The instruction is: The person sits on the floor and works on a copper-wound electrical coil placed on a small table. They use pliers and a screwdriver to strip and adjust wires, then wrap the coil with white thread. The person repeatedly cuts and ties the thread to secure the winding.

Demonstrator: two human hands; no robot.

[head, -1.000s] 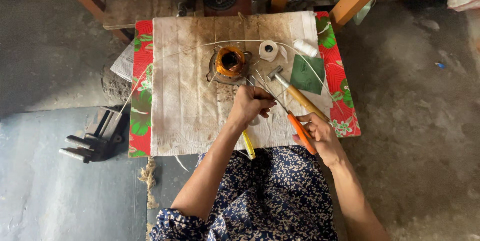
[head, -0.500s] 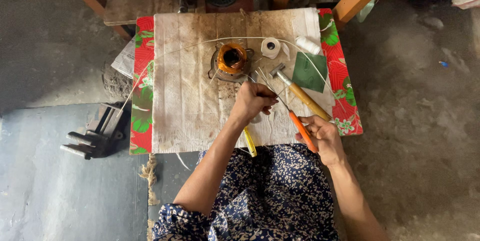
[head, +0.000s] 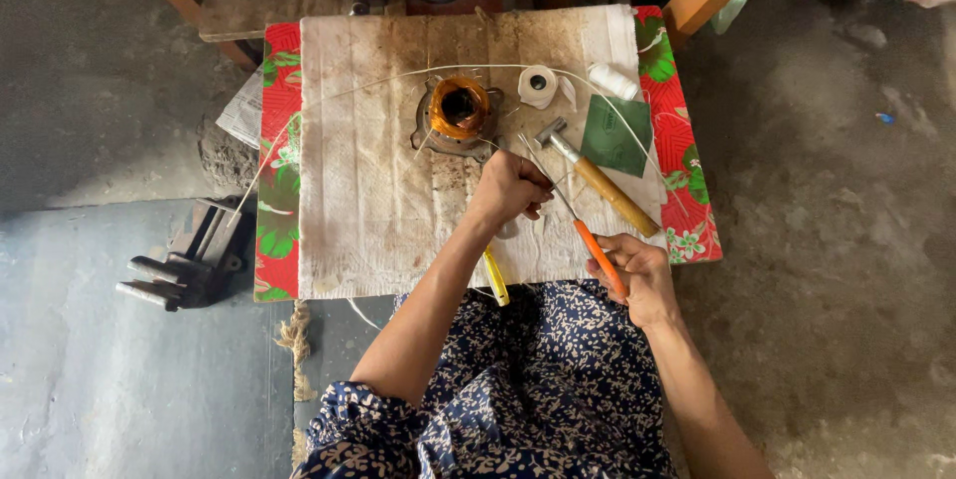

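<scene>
The right hand (head: pixel 642 275) is gripping an orange-handled screwdriver (head: pixel 597 252) near the board's (head: pixel 368 190) front edge, while the left hand (head: pixel 510 188) is fisted on its shaft.

There is only one view, from the head of the person, and it looks almost straight down on the low work board (head: pixel 378 190) and the lap. It stands quite high, so the concrete floor (head: pixel 846 240) shows on both sides.

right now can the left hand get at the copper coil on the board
Probably yes: the left hand is closed just below the copper coil, with only thin wires on the board between them.
</scene>
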